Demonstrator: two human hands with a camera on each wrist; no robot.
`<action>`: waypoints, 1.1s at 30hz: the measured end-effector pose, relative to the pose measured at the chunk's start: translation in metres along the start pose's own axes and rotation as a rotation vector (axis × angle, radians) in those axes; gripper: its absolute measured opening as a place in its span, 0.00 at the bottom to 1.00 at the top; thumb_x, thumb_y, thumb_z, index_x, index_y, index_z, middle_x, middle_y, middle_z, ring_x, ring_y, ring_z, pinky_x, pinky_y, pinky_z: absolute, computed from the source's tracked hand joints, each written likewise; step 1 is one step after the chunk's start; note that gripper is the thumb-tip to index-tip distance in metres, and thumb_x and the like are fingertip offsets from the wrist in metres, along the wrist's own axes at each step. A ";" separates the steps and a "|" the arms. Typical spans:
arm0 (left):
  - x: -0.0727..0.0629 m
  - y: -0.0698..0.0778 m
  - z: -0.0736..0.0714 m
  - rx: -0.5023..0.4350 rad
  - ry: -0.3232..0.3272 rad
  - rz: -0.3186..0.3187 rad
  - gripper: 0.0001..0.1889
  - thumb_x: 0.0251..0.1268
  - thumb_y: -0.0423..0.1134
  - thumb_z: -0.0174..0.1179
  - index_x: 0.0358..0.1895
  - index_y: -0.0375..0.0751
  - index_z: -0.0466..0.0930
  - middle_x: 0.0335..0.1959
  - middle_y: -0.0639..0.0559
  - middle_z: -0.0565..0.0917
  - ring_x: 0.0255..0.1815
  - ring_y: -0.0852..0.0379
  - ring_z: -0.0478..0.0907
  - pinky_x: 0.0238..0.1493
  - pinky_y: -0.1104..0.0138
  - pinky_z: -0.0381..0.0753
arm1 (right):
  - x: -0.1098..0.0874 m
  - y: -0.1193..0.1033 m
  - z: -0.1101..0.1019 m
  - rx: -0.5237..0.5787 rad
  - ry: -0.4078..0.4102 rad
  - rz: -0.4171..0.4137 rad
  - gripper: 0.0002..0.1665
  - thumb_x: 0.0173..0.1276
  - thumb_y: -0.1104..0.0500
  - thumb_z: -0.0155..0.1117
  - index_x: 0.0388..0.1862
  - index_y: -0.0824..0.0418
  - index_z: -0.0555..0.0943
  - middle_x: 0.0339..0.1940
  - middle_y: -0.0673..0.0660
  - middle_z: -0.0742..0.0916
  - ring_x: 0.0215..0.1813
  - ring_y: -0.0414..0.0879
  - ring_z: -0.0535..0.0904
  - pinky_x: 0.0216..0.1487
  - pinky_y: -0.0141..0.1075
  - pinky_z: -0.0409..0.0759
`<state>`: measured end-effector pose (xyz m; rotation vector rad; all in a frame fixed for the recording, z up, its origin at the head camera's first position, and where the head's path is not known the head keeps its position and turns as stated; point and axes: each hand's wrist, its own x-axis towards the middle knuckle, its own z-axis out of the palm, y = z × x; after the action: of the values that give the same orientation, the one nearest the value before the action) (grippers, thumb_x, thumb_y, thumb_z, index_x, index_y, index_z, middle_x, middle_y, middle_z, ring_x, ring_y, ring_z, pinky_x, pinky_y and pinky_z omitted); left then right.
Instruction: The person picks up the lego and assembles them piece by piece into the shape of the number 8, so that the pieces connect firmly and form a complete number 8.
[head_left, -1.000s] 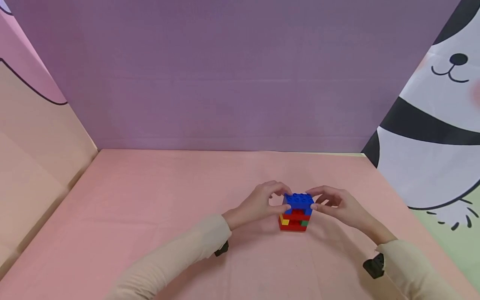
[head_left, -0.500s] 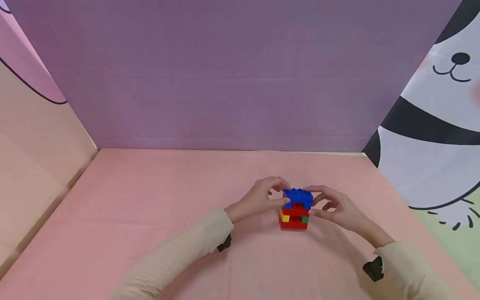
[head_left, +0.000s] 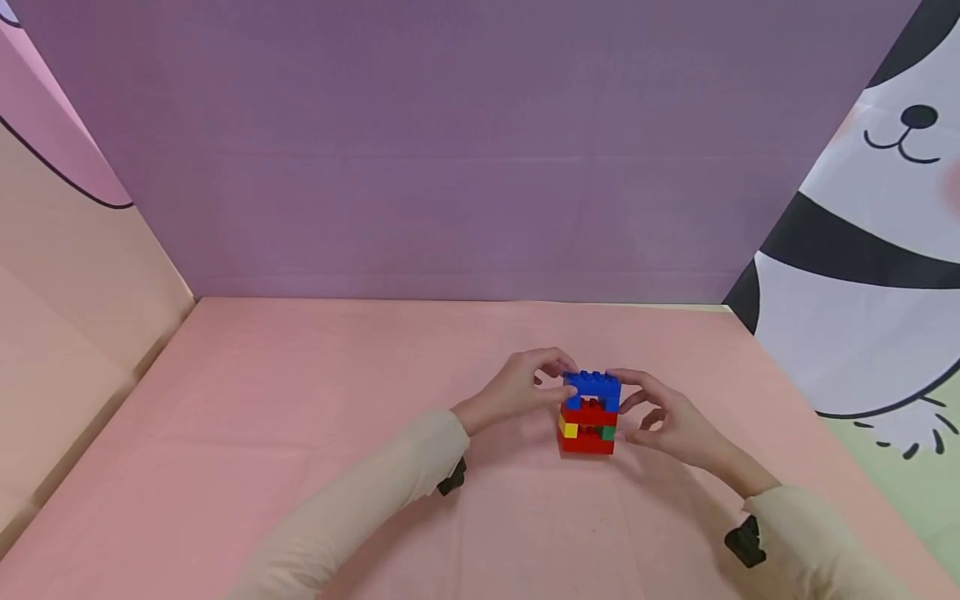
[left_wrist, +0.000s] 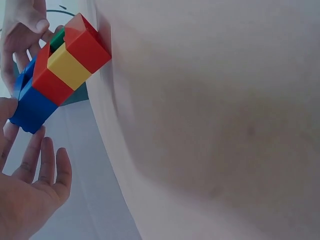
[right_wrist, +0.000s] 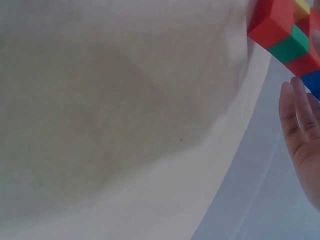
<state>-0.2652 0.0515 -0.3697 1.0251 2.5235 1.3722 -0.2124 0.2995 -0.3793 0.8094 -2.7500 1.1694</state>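
Observation:
A small tower of toy building bricks stands upright on the pink surface. Its bottom is a red brick (head_left: 587, 445), with a yellow brick (head_left: 569, 429) at the left and a green brick (head_left: 608, 432) at the right above it. Over these lies another red brick (head_left: 588, 413), topped by a blue arch-shaped brick (head_left: 597, 385) with studs. My left hand (head_left: 521, 390) pinches the blue brick's left end between thumb and fingers. My right hand (head_left: 675, 423) is at its right end, index fingertip at the top corner, thumb (head_left: 636, 437) apart from the tower.
A pink cloth (head_left: 315, 400) covers the table. Behind it rises a purple wall (head_left: 465, 150); a panda-print panel (head_left: 862, 333) stands at the right and a beige panel (head_left: 75, 283) at the left. Wrist cameras sit under both sleeves.
The blue brick's studded top has tipped away from view, so its arch now shows more from the front. My right thumb has come off the blue brick and dropped lower.

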 end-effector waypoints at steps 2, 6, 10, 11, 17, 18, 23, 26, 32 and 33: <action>0.001 -0.001 0.000 -0.005 -0.002 -0.007 0.14 0.58 0.44 0.61 0.48 0.51 0.75 0.47 0.57 0.80 0.51 0.54 0.76 0.47 0.67 0.77 | 0.001 0.000 0.001 -0.008 0.004 -0.001 0.48 0.48 0.67 0.71 0.68 0.57 0.59 0.61 0.60 0.71 0.44 0.51 0.78 0.35 0.33 0.81; 0.004 -0.005 -0.001 -0.013 -0.004 -0.018 0.15 0.58 0.45 0.61 0.48 0.52 0.75 0.46 0.57 0.80 0.52 0.53 0.76 0.46 0.70 0.76 | 0.003 -0.001 0.003 -0.011 0.013 -0.009 0.49 0.48 0.66 0.72 0.68 0.56 0.59 0.62 0.62 0.70 0.42 0.52 0.79 0.34 0.32 0.80; 0.006 -0.007 0.000 -0.022 -0.005 -0.025 0.15 0.58 0.45 0.61 0.48 0.52 0.75 0.45 0.57 0.80 0.51 0.53 0.76 0.44 0.72 0.75 | 0.004 -0.002 0.004 -0.017 0.025 -0.026 0.49 0.47 0.66 0.73 0.67 0.57 0.59 0.62 0.64 0.70 0.41 0.52 0.79 0.33 0.33 0.80; 0.006 -0.008 0.000 -0.025 -0.005 -0.027 0.15 0.58 0.45 0.61 0.48 0.52 0.75 0.45 0.57 0.80 0.51 0.53 0.76 0.44 0.72 0.75 | 0.004 -0.001 0.004 -0.019 0.026 -0.028 0.49 0.48 0.66 0.73 0.67 0.58 0.59 0.62 0.64 0.71 0.41 0.52 0.79 0.32 0.32 0.80; 0.008 -0.008 -0.001 -0.041 -0.009 -0.041 0.14 0.58 0.45 0.61 0.48 0.51 0.75 0.45 0.56 0.80 0.52 0.52 0.76 0.46 0.69 0.76 | 0.007 0.002 0.004 -0.023 0.022 -0.007 0.48 0.48 0.66 0.72 0.67 0.56 0.59 0.61 0.63 0.71 0.41 0.51 0.80 0.33 0.30 0.79; 0.008 -0.008 -0.001 -0.043 -0.010 -0.042 0.14 0.58 0.44 0.61 0.48 0.51 0.75 0.45 0.56 0.80 0.52 0.52 0.75 0.47 0.67 0.76 | 0.008 0.003 0.005 -0.026 0.020 0.001 0.48 0.49 0.66 0.72 0.67 0.56 0.59 0.61 0.63 0.71 0.42 0.51 0.80 0.34 0.30 0.79; 0.008 -0.011 -0.002 -0.030 -0.019 -0.038 0.16 0.58 0.44 0.62 0.50 0.50 0.74 0.48 0.56 0.79 0.53 0.52 0.75 0.50 0.62 0.76 | 0.011 0.005 0.006 -0.029 0.008 0.027 0.47 0.50 0.65 0.71 0.67 0.54 0.59 0.61 0.63 0.71 0.43 0.51 0.80 0.35 0.31 0.79; 0.007 -0.013 -0.001 -0.004 -0.029 -0.025 0.19 0.57 0.43 0.62 0.53 0.49 0.73 0.50 0.56 0.78 0.53 0.52 0.74 0.51 0.61 0.76 | 0.012 0.006 0.005 -0.023 -0.001 0.043 0.47 0.50 0.65 0.71 0.67 0.53 0.59 0.61 0.63 0.71 0.43 0.52 0.80 0.36 0.32 0.79; 0.004 -0.014 -0.002 0.027 -0.060 -0.024 0.26 0.55 0.42 0.64 0.58 0.48 0.70 0.55 0.54 0.76 0.57 0.50 0.71 0.54 0.61 0.75 | 0.015 0.008 0.004 -0.016 -0.021 0.058 0.47 0.51 0.65 0.71 0.67 0.55 0.59 0.60 0.64 0.72 0.45 0.55 0.79 0.37 0.34 0.80; 0.003 -0.014 -0.002 0.027 -0.068 -0.032 0.27 0.54 0.42 0.64 0.59 0.49 0.69 0.56 0.55 0.75 0.58 0.50 0.70 0.54 0.61 0.75 | 0.015 0.009 0.004 -0.013 -0.024 0.058 0.47 0.51 0.65 0.70 0.67 0.55 0.58 0.60 0.64 0.72 0.45 0.54 0.79 0.37 0.34 0.80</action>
<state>-0.2751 0.0466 -0.3787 1.0130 2.5055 1.2761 -0.2292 0.2950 -0.3842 0.7530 -2.8152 1.1581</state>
